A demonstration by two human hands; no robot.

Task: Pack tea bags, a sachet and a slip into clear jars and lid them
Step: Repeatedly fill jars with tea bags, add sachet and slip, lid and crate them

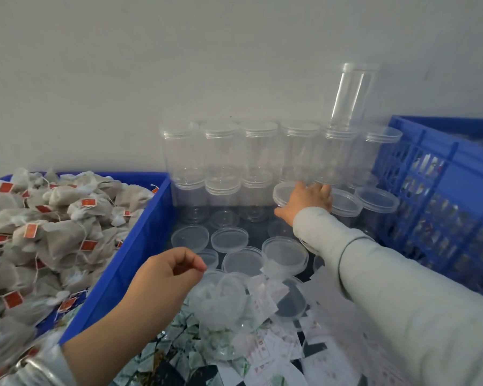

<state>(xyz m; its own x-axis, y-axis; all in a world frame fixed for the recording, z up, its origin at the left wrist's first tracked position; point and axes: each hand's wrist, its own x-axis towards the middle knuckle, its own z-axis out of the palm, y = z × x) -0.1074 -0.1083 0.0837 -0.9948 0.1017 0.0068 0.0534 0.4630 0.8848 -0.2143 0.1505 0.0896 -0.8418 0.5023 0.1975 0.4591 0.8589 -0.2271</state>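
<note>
Lower centre of the frame: loose printed slips (265, 355) and sachets (184, 344) lie heaped nearest the viewer, presumably kept within easy reach for filling. Just above them the left hand (165, 277) hovers with fingers loosely curled, thumb and forefinger nearly meeting; it appears to hold nothing. Directly right of its fingertips lies a small clear jar (223, 299) on its side over the paper heap, close to the hand but apart from it.

Left of the frame: a blue bin (140, 240) holds a mound of tea bags (53, 218) with red tags, set beside the work zone as bulk supply.

Centre: shallow clear lids (229, 239) lie scattered on the dark tabletop, open side up.

Farther, right of centre: the right hand (304, 201), sleeve extended, reaches to the base of the stacked empty jars (248, 154). Its fingers rest on or around a lidded jar (283, 193) at the stack's foot; whether they grip it cannot be told. The jars are stacked against the wall, likely for stability.

Right edge: a blue crate (444, 190).
</note>
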